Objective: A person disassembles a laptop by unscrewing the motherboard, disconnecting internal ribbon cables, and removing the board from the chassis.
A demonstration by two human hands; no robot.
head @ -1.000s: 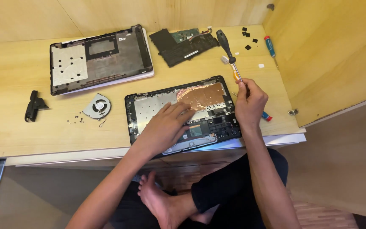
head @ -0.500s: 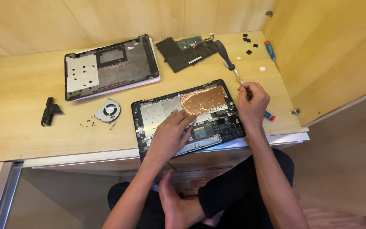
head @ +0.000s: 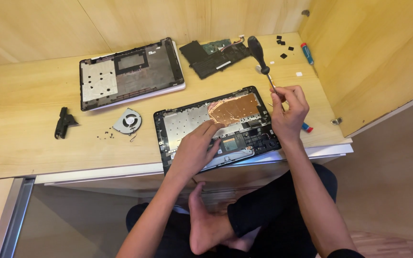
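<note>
An opened laptop base [head: 218, 126] lies near the front edge of the light wooden worktop [head: 20, 143], its insides facing up, with a copper-coloured sheet [head: 233, 109] over the upper right part. The left hand [head: 198, 145] rests flat on the middle of the base, fingers stretched forward and close together, their tips touching the lower left edge of the copper sheet. The right hand [head: 288, 112] is just beside the base's right edge, fingers curled and pinching the thin metal shaft of a screwdriver [head: 262, 62]; the black handle points up and away from the person, toward the back wall (the tip itself is hidden inside the fingers).

Behind the base, to the left, lies the detached bottom cover [head: 130, 74], inner side up. A dark circuit board with a flat black pack [head: 211, 57] lies behind the screwdriver. A small round cooling fan [head: 127, 121] sits left of the base, with a few tiny screws [head: 105, 135] near it and a black plastic piece [head: 64, 123] further left. Small black square pads [head: 283, 47] and a second, red-and-blue screwdriver [head: 307, 52] lie at the back right corner.
</note>
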